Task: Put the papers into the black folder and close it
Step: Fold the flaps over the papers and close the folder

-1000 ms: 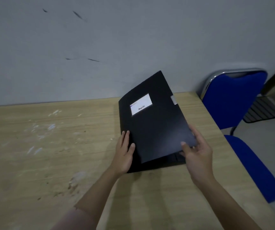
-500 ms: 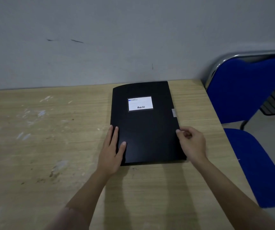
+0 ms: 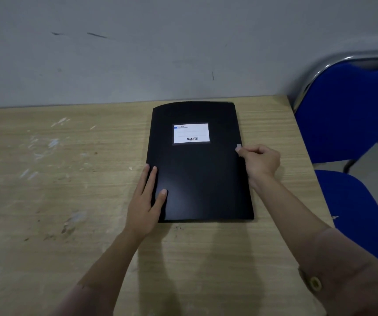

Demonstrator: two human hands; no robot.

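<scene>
The black folder (image 3: 200, 169) lies flat and closed on the wooden table (image 3: 58, 190), its white label (image 3: 191, 133) facing up. My left hand (image 3: 145, 201) rests flat on the folder's near left edge, fingers spread, thumb on the cover. At the right edge my right hand (image 3: 259, 159) is curled, fingertips pinching the small grey clasp tab (image 3: 238, 146). No papers are visible; whatever is inside the folder is hidden.
A blue chair (image 3: 352, 124) with a chrome frame stands just past the table's right edge. The grey wall (image 3: 137, 53) runs directly behind the table. White paint smears (image 3: 46, 142) mark the table's left part.
The raised cover came down and the folder now lies flat. My right hand slid from the near right corner up along the edge to the grey tab. My left hand stayed on the left edge.
</scene>
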